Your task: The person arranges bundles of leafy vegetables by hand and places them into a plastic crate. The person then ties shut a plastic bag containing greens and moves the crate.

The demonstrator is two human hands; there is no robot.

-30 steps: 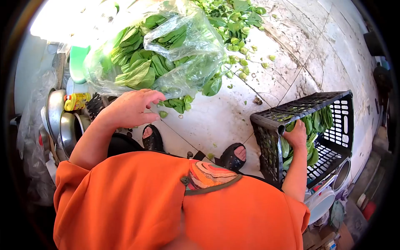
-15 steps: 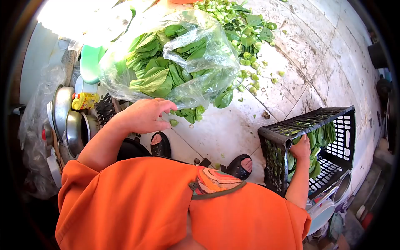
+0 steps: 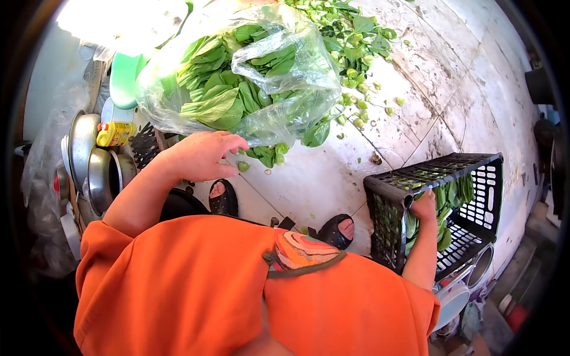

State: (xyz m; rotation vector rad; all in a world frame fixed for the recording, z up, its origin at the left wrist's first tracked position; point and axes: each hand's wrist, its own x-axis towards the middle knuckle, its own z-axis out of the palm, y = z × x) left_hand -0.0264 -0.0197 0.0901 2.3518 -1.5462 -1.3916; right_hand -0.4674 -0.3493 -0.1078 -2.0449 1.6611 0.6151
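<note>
My left hand [image 3: 205, 155] is open, thumb and fingers apart, just short of the near edge of a clear plastic bag [image 3: 297, 115]. Bundles of leafy greens [image 3: 222, 104] that look like bok choy fill the bag. On the right, my right hand [image 3: 423, 206] reaches into a black slatted plastic crate [image 3: 389, 222] lying tilted on its side. Its fingers look curled among the leafy greens [image 3: 454, 193] there, and their tips are hidden, so what they grip cannot be made out.
Trimmed stem ends and loose leaves [image 3: 359, 50] lie on the dirty tiled floor [image 3: 439, 77]. At left are metal pots [image 3: 102, 178], a yellow bottle [image 3: 116, 134] and a green basin [image 3: 123, 80]. My sandalled feet [image 3: 224, 199] stand between bag and crate. A pan [image 3: 454, 302] lies below the crate.
The whole view has shifted slightly. My left hand hovers near the bag as before, and my right hand stays in the crate with the greens.
</note>
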